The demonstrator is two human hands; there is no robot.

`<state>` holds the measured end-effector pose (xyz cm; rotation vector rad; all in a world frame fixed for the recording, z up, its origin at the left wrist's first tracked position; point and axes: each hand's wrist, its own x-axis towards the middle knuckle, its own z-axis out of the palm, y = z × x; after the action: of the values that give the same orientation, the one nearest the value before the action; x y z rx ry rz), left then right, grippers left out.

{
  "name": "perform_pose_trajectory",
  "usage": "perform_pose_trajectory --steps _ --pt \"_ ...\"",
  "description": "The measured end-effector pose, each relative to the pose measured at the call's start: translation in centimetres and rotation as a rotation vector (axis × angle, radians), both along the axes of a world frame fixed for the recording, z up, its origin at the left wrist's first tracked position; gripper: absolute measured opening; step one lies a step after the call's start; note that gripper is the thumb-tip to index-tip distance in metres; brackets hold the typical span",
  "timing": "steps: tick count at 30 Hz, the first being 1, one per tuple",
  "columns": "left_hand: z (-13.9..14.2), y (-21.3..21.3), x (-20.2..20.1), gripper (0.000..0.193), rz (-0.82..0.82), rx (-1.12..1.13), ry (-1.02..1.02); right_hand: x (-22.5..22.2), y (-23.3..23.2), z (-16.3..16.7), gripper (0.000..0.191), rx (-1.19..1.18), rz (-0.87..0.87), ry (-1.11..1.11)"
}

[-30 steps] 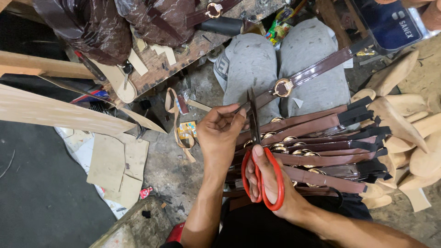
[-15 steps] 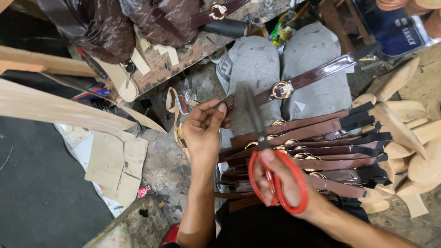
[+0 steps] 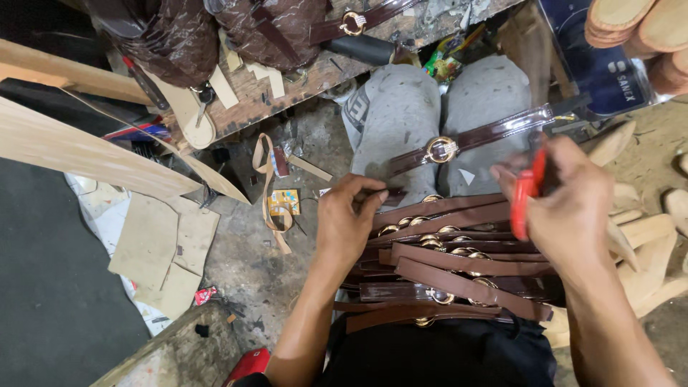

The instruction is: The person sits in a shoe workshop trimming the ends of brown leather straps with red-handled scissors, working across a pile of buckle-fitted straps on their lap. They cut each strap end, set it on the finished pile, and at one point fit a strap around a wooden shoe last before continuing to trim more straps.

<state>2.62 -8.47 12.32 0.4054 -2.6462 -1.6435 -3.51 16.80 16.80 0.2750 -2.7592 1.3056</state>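
Observation:
My left hand (image 3: pixel 347 226) pinches the left end of a brown strap (image 3: pixel 459 204) that tops a pile of brown leather straps with gold ring buckles (image 3: pixel 444 269) laid across my lap. My right hand (image 3: pixel 566 201) is raised at the right, closed around red-handled scissors (image 3: pixel 527 193); their blades are blurred and mostly hidden. One more brown strap with a gold ring (image 3: pixel 441 149) lies over my grey trouser knees (image 3: pixel 401 115).
A worn wooden bench (image 3: pixel 287 79) at the top carries dark brown leather pieces (image 3: pixel 172 36) and a shoe sole (image 3: pixel 190 118). Cardboard cut-outs (image 3: pixel 165 251) and a tan strip (image 3: pixel 269 190) lie on the concrete floor. Wooden shoe lasts (image 3: pixel 645 229) are piled at the right.
My right hand has lifted the scissors up and to the right, away from the strap pile. My left hand has slid down onto the top strap's end.

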Motion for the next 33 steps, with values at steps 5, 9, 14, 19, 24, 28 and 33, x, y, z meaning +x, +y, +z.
perform_pose_trajectory --steps 5,9,14,19,24,28,33 --pt "1.5 0.6 -0.5 0.014 -0.01 -0.069 0.053 -3.8 -0.8 -1.4 0.046 0.372 0.243 0.078" --pt "2.1 -0.4 -0.5 0.012 0.072 0.0 0.05 -6.2 -1.9 -1.8 0.037 0.456 0.245 -0.054" --pt "1.7 -2.7 -0.4 0.013 0.162 0.196 -0.002 -8.8 -2.8 -1.2 0.039 0.311 0.279 -0.245" --pt "0.5 -4.6 -0.8 0.012 0.202 0.297 0.003 -10.6 -5.0 -1.4 0.043 0.447 0.428 -0.191" --pt "-1.2 -6.0 -0.8 0.011 0.264 0.398 -0.026 -12.3 -5.7 -1.2 0.04 0.299 0.463 -0.405" --pt "-1.8 -7.1 -1.1 0.01 0.29 0.428 -0.021 -10.6 -6.5 -1.8 0.059 0.575 0.456 -0.375" --pt "-2.5 -8.3 -2.5 0.011 0.297 0.411 -0.025 -10.2 -7.4 -2.1 0.047 0.444 0.382 -0.412"
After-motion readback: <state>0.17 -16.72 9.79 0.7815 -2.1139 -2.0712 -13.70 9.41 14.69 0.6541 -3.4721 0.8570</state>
